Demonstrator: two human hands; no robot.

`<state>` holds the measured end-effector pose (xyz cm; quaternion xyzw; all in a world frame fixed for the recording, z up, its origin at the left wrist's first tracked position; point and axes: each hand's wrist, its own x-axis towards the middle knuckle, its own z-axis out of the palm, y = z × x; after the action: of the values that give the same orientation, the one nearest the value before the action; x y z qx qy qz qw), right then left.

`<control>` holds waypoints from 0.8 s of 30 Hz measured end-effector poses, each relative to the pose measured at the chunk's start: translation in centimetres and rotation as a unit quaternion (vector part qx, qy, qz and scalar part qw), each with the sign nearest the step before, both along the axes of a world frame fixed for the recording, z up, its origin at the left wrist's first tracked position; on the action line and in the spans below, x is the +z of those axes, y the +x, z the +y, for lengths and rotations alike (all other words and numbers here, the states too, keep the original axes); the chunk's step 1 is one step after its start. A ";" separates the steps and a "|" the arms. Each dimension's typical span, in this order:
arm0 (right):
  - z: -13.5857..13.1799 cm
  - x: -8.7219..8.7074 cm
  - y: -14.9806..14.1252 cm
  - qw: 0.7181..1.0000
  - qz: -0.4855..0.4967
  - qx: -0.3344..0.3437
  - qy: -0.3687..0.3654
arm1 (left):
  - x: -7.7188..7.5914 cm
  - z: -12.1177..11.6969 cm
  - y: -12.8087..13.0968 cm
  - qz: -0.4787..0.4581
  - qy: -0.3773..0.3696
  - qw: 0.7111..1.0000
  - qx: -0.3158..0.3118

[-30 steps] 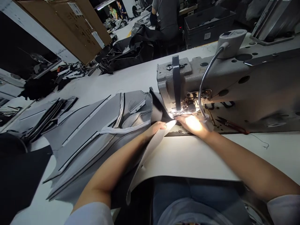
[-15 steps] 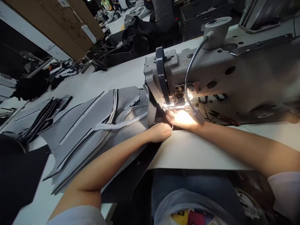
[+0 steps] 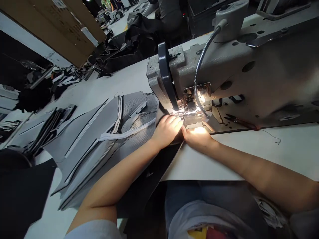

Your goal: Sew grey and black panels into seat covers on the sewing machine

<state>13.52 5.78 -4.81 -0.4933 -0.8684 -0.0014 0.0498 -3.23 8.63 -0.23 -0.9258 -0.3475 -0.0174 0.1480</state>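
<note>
- In the head view, near centre: left hand [image 3: 168,131], laid over the cloth just beside the lit needle area [image 3: 188,114], fingers bent and close together; cannot tell whether pinching.
- Just to its right: right hand [image 3: 199,137], fingers folded, thumb side at the cloth edge, near or touching the left fingertips; cannot tell whether pinching.
- Beneath both hands: dark cloth panel [image 3: 157,171], reaching up to the needle area and hanging down over the front edge of the white table [image 3: 206,162].
- Behind the hands: grey sewing machine [image 3: 219,76], with a curved metal lamp neck [image 3: 198,71] bent down toward the needle area.
- Left of the machine, lying on the table: overlapping grey panels [image 3: 84,146], crossed by a white strip [image 3: 127,133].
- Right of the right hand, on the machine bed: red-handled snips [image 3: 241,122], with a loose thread [image 3: 271,134] trailing near the handle.
- At upper left: brown carton [image 3: 67,33], bearing a white label [image 3: 59,3], cut off by the frame and too small to read, plus faint dark writing [image 3: 56,25], illegible.
- At bottom: shirt [image 3: 206,229] with red and yellow print, partly cut off.
</note>
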 end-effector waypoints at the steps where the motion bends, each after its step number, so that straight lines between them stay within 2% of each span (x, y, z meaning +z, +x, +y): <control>1: -0.1 -0.1 -0.1 1.000 0.004 0.005 0.006 | 0.0 0.5 -0.2 -0.002 0.020 1.000 0.011; 3: -0.4 0.0 -0.2 1.000 0.001 0.022 0.015 | -0.1 1.6 -0.5 -0.004 0.041 0.998 0.036; 6: -0.6 0.3 -0.1 0.999 -0.009 0.038 0.008 | -0.3 3.1 -0.7 -0.009 0.034 0.998 0.044; 12: -0.7 -0.1 -0.1 1.000 -0.003 0.013 -0.020 | 0.1 4.7 -0.8 -0.001 -0.051 0.999 -0.015; 16: -0.8 -0.6 -0.2 1.000 0.020 -0.003 -0.004 | 0.2 4.4 -0.9 0.000 -0.092 0.995 -0.039; 20: -0.9 -1.0 -0.1 1.000 0.014 0.002 0.017 | -0.3 3.5 -1.0 0.006 -0.060 0.996 -0.070; 24: -0.7 -1.4 0.0 0.999 0.019 -0.011 0.025 | -0.5 2.7 -0.5 0.039 -0.040 0.997 -0.054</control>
<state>13.50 5.09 -6.16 -0.5011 -0.8617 -0.0139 0.0785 -3.70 11.38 -0.77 -0.9484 -0.2910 0.0248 0.1233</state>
